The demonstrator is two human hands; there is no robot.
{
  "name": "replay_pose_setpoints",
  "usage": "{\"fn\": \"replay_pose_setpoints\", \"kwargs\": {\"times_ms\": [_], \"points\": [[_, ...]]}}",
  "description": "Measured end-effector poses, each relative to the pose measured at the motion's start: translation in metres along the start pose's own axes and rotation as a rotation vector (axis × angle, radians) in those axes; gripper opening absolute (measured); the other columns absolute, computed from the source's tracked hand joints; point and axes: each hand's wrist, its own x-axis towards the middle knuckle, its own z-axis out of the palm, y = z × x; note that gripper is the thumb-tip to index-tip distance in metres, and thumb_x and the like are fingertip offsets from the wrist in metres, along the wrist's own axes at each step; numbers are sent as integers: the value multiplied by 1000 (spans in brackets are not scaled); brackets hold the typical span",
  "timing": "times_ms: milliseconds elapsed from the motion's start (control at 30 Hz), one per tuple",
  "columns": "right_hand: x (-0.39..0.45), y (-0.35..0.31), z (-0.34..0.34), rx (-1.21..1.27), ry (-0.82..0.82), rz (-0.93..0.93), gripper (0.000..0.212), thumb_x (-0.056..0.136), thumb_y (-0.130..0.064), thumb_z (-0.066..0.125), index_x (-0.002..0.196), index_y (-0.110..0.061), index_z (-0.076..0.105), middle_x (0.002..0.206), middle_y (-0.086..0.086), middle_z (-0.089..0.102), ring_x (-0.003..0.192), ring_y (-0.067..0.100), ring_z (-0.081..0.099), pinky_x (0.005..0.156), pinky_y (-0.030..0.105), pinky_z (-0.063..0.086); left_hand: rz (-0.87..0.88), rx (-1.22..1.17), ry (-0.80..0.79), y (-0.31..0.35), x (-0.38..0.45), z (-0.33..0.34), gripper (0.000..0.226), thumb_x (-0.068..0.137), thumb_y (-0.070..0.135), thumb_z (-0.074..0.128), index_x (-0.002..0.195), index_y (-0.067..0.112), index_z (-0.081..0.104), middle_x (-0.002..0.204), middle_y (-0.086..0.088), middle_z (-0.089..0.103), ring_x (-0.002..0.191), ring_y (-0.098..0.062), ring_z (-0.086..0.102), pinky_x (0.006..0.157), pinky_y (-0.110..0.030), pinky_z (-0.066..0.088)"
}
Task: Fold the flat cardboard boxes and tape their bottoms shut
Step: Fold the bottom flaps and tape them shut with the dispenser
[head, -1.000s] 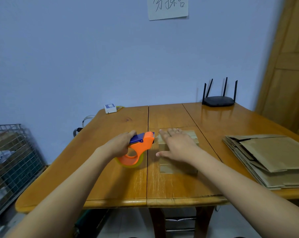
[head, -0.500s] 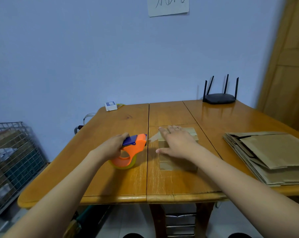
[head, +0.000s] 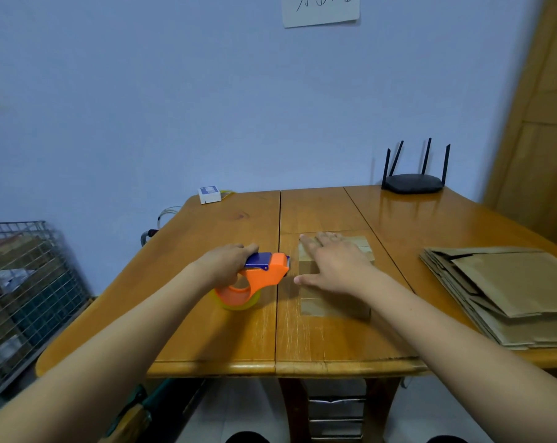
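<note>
A glossy orange-brown wooden table (head: 207,330) of jointed planks with a rounded front edge fills the middle of the frame. At the left edge stands a wire-mesh crate (head: 24,292) with blurred packages inside. On the table's right side lies a stack of flat cardboard boxes (head: 507,295), matte brown and fanned at the edges. Top centre on the pale blue wall hangs a white paper note (head: 320,9) with handwritten strokes too cut off to read. A black router (head: 413,182) with four upright antennas sits at the table's far right, and a small white box (head: 209,194) with a blue label, illegible, at the far left.

Just right of centre sits a small folded cardboard box (head: 306,265). The right hand (head: 333,266) lies flat on its top, fingers straight and spread. Just left of the box, the left hand (head: 229,262) grips the blue handle of an orange plastic tape dispenser (head: 258,279), its nose close beside the box's left face.
</note>
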Motion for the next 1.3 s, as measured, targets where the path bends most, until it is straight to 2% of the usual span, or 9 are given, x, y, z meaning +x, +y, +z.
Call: {"fn": "replay_pose_setpoints", "kwargs": {"times_ms": [133, 233, 333, 400, 567, 900, 1033, 1133, 1300], "points": [[1, -1, 1, -6, 13, -7, 94, 88, -76, 43, 160, -30, 4, 159, 20, 28, 147, 36, 27, 121, 45, 22, -25, -53, 31, -5, -7, 10, 47, 88, 12, 66, 123, 30, 40, 98, 3, 57, 85, -13, 55, 64, -22, 41], [8, -4, -3, -9, -37, 1, 93, 86, -75, 47, 159, -36, 5, 152, 23, 37, 142, 39, 33, 118, 49, 27, -20, -9, 43, 1, -8, 7, 44, 89, 14, 64, 124, 29, 41, 100, 1, 59, 86, -15, 57, 69, -28, 51], [10, -5, -8, -8, -66, 10, 112, 75, -81, 57, 159, -33, 2, 149, 22, 38, 138, 39, 36, 115, 50, 30, -3, 15, 39, 11, -2, 3, 43, 90, 13, 62, 125, 26, 41, 106, -2, 60, 88, -18, 58, 73, -31, 53], [9, -2, -10, -6, -63, 16, 120, 68, -82, 63, 160, -25, 9, 150, 18, 38, 139, 35, 35, 115, 47, 30, 6, 12, 26, 13, -1, 2, 45, 90, 13, 62, 128, 26, 41, 107, -3, 60, 90, -18, 57, 71, -30, 51], [9, 3, -11, 69, -37, 10, 115, 66, -79, 68, 157, -27, 22, 149, 9, 41, 138, 29, 36, 115, 44, 30, 21, -13, 39, 6, -7, 4, 41, 91, 13, 60, 126, 24, 41, 104, -3, 58, 86, -17, 54, 66, -25, 41], [2, 9, -13, 102, -5, 13, 112, 65, -79, 69, 156, -29, 26, 144, 4, 45, 133, 26, 40, 112, 41, 34, -7, -146, 40, 1, -20, 5, 46, 87, 12, 66, 123, 25, 40, 100, -1, 57, 85, -15, 54, 63, -22, 41], [0, 10, -19, 116, 10, 22, 111, 65, -79, 69, 155, -28, 28, 140, 3, 47, 130, 24, 42, 109, 40, 37, -41, -232, 59, 1, -24, 7, 44, 86, 13, 68, 116, 27, 39, 98, -2, 58, 83, -15, 56, 64, -27, 48], [-4, 14, -20, 127, 20, 41, 111, 64, -80, 69, 154, -28, 29, 139, 2, 48, 129, 23, 43, 107, 40, 39, -28, -266, 82, 2, -28, 11, 45, 85, 13, 69, 109, 31, 36, 97, -1, 58, 84, -16, 56, 65, -25, 47], [-12, 19, -31, 138, 27, 40, 111, 64, -80, 69, 154, -28, 30, 139, 2, 48, 126, 22, 44, 104, 39, 42, -11, -154, 72, 9, -31, 4, 46, 85, 15, 68, 120, 27, 41, 102, 0, 58, 85, -12, 53, 65, -21, 41]]}}
